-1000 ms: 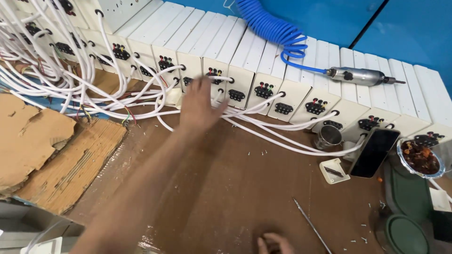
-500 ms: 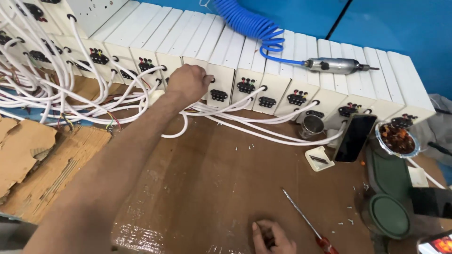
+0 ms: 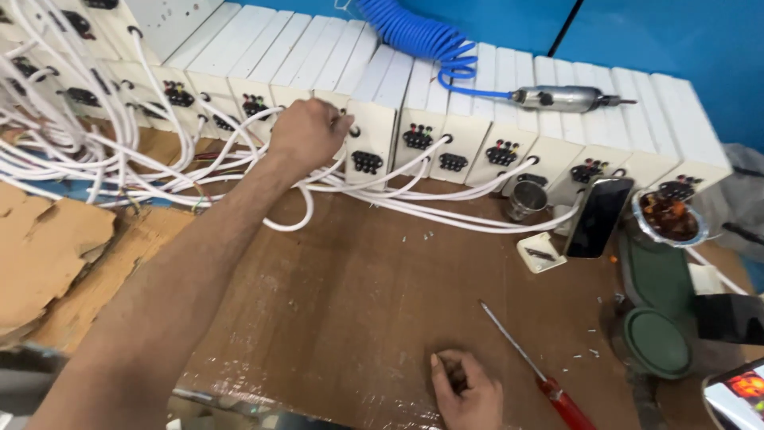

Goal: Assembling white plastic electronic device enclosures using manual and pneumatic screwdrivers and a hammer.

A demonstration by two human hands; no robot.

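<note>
There, the left hand [image 3: 306, 131] reached across the brown table [image 3: 334, 287] and pressed against the front of a white box [image 3: 330, 95] in the long row, its fingers curled over the box face among the white cables [image 3: 119, 159]; whether they gripped anything could not be told. The right hand [image 3: 468, 390] rested on the table near the bottom edge, loosely clenched, just beside a red-handled screwdriver [image 3: 533, 366]. A metal air tool [image 3: 561, 99] on a blue coiled hose [image 3: 422, 36] lay atop the boxes, and a dark phone [image 3: 598, 216] leaned against them.

Glossy white plastic boxes [image 3: 374, 119] w/ smooth cables [image 3: 446, 211]; matt brown board tabletop [image 3: 358, 302]; metal air tool [image 3: 557, 98].
</note>
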